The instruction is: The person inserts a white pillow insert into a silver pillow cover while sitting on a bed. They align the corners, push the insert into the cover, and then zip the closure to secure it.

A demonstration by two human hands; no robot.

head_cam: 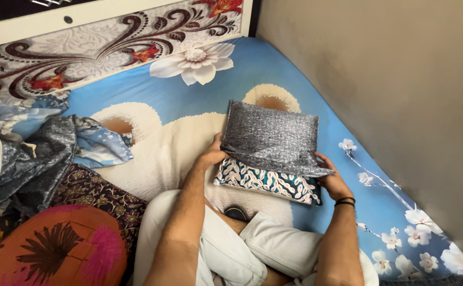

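Between both hands, a grey woven pillow half-sleeved.

A bed with a blue flowered sheet carries a patterned pillow in the middle, crumpled covers far left, and perhaps an orange cushion near left.

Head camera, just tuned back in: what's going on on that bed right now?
A person sits cross-legged on a bed with a blue flowered sheet. Both hands hold a grey pillow by its lower corners: the left hand at the left corner, the right hand at the right. The grey pillow lies on top of a teal and white leaf-patterned pillow. A heap of crumpled bedding and an orange and pink cushion sit to the left.
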